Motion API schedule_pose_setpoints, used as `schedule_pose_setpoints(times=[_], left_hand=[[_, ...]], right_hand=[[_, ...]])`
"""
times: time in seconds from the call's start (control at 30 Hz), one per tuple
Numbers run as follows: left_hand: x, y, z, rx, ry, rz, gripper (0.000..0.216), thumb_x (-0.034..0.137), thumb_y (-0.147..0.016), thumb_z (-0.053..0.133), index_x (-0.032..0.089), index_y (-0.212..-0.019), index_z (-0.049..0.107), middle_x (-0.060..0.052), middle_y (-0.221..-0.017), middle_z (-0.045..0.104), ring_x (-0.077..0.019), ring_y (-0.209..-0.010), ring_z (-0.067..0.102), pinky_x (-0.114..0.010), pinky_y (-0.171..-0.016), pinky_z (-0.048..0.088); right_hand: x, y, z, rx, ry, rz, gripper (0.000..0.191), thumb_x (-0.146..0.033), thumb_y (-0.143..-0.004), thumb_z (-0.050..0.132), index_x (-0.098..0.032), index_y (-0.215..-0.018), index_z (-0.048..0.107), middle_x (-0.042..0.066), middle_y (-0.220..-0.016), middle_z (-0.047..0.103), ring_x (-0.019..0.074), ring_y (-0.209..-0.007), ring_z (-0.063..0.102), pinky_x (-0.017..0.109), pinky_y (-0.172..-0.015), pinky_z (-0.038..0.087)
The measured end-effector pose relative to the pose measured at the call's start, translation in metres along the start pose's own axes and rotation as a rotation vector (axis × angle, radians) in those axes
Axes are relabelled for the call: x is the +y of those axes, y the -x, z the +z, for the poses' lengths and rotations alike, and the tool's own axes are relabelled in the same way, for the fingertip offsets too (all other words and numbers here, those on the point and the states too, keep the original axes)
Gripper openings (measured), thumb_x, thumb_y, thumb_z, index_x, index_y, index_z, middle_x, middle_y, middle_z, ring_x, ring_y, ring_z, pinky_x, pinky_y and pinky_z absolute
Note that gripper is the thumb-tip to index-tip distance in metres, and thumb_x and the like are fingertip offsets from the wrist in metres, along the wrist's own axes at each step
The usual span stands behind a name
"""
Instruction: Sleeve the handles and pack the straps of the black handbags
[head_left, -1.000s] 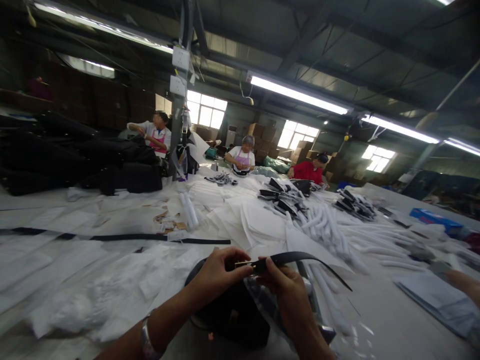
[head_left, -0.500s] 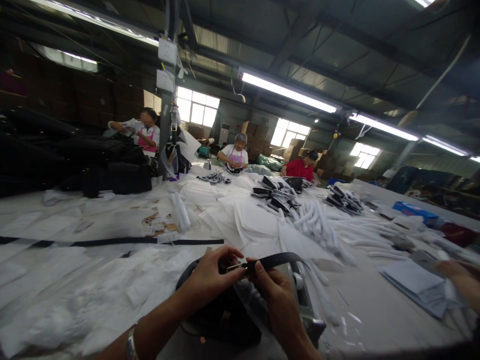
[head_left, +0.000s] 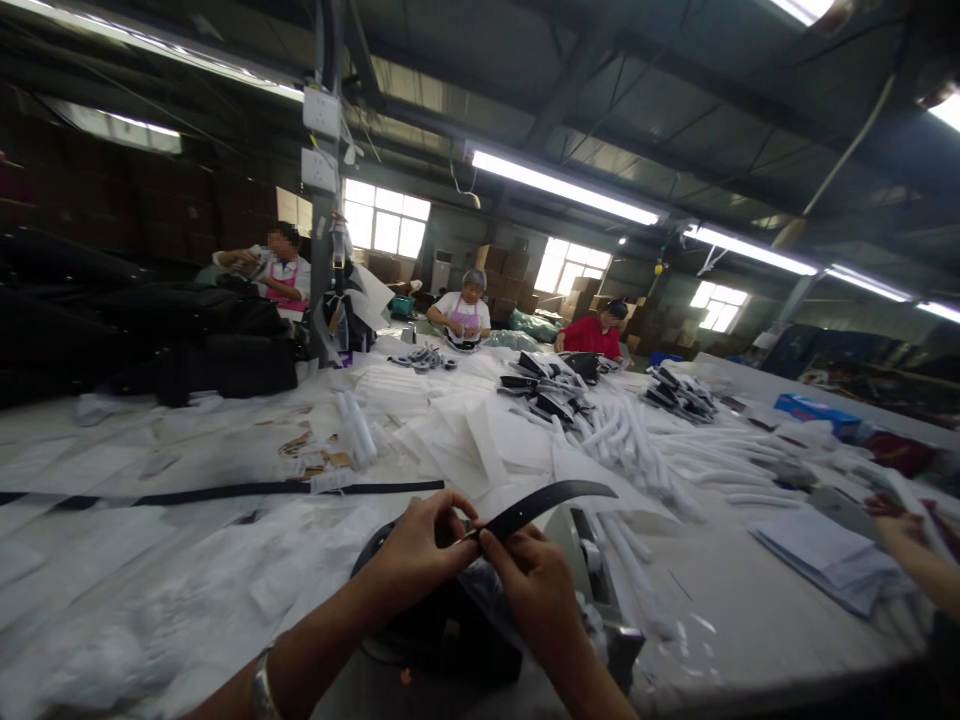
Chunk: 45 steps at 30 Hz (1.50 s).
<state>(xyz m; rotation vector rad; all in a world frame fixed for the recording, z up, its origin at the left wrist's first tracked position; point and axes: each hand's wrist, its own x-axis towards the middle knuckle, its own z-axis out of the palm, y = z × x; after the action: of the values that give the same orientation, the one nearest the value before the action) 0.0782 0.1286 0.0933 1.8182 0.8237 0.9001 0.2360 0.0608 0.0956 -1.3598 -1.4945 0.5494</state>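
My left hand (head_left: 424, 550) and my right hand (head_left: 525, 585) pinch a black belt (head_left: 547, 503) between them, low in the middle of the view. The fingertips of both hands meet at the belt's near end. The free end arcs up and to the right above the table. The buckle is hidden behind my fingers. Under my hands lies a dark bundle (head_left: 442, 630) partly wrapped in clear plastic. A bracelet sits on my left wrist (head_left: 262, 685).
A long black strap (head_left: 225, 492) lies flat across the white table (head_left: 735, 630). White rolled packets (head_left: 637, 450), several dark belt piles (head_left: 551, 395) and black bags (head_left: 187, 350) cover it. Three people work at the far end. Another person's hand (head_left: 911, 545) reaches in at right.
The belt's free end has swung upward and shortened toward my hands, and the gold buckle that showed between my fingers is now covered. The view has drifted slightly to the right.
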Motion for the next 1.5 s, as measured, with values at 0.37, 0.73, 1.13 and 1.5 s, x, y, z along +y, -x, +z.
schedule_pose_setpoints(times=[0.37,0.73,1.13,1.5], left_hand=[[0.014,0.016,-0.024,-0.106,-0.007,0.098,0.027,0.032,-0.074,0.077,0.021,-0.096,0.067,-0.001,-0.095,0.071,-0.0208,-0.091,0.065,-0.028,-0.082,0.048],[0.011,0.020,-0.025,0.015,-0.114,0.127,0.025,0.032,-0.077,0.074,0.024,-0.100,0.067,-0.002,-0.101,0.072,-0.0230,-0.096,0.066,-0.031,-0.086,0.049],[0.004,0.024,-0.033,0.061,0.020,0.131,0.035,0.029,-0.077,0.075,0.024,-0.110,0.069,-0.005,-0.112,0.071,-0.0252,-0.107,0.064,-0.036,-0.097,0.046],[-0.008,0.028,-0.043,0.092,0.455,0.011,0.035,0.029,-0.073,0.078,0.017,-0.104,0.070,-0.008,-0.103,0.076,-0.0253,-0.097,0.069,-0.036,-0.090,0.051]], right_hand=[[-0.026,-0.020,-0.035,-0.057,-0.695,0.273,0.024,-0.024,-0.077,0.073,-0.022,-0.101,0.074,-0.002,-0.079,0.063,0.0105,-0.067,0.050,0.020,-0.060,0.040],[-0.027,-0.029,-0.044,-0.145,-0.639,0.144,0.048,-0.031,-0.071,0.081,-0.024,-0.117,0.067,0.005,-0.098,0.072,0.0120,-0.066,0.051,0.023,-0.057,0.039],[-0.015,-0.046,-0.085,0.157,-0.827,0.062,0.040,-0.045,-0.059,0.088,-0.029,-0.093,0.073,0.001,-0.096,0.069,0.0085,-0.061,0.052,0.023,-0.057,0.045],[-0.077,-0.059,-0.094,-0.272,-0.134,0.069,0.044,-0.060,-0.076,0.069,-0.017,-0.078,0.077,-0.001,-0.050,0.054,0.0089,-0.046,0.034,0.024,-0.046,0.024]])
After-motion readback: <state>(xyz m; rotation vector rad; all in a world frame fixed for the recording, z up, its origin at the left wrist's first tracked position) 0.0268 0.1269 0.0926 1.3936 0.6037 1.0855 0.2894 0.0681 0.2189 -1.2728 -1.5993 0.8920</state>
